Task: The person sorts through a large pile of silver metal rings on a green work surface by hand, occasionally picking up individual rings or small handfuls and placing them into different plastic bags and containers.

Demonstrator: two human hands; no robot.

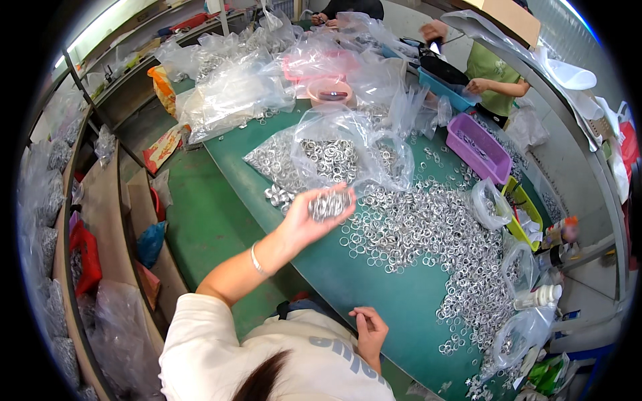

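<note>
My left hand [304, 219], palm up and cupped, carries a heap of silver metal rings [330, 204] above the green table. Just beyond it, a clear plastic bag [277, 157] lies with its mouth spread, full of similar rings. To the right of the hand, a broad pile of loose rings [428, 224] covers the tabletop [354, 291]. By the near table edge, close to my body, rests my right hand [370, 332] with its fingers curled in; nothing shows in them. A few shiny pieces [277, 198] sit beside the bag's left side.
A purple basket [478, 148] and a yellow-green basket [523, 214] stand along the right side. Clear bags [234, 100] and a pink bowl [330, 91] crowd the far end. A co-worker in green [495, 73] handles a blue basin [448, 90]. Shelves [100, 220] line the left.
</note>
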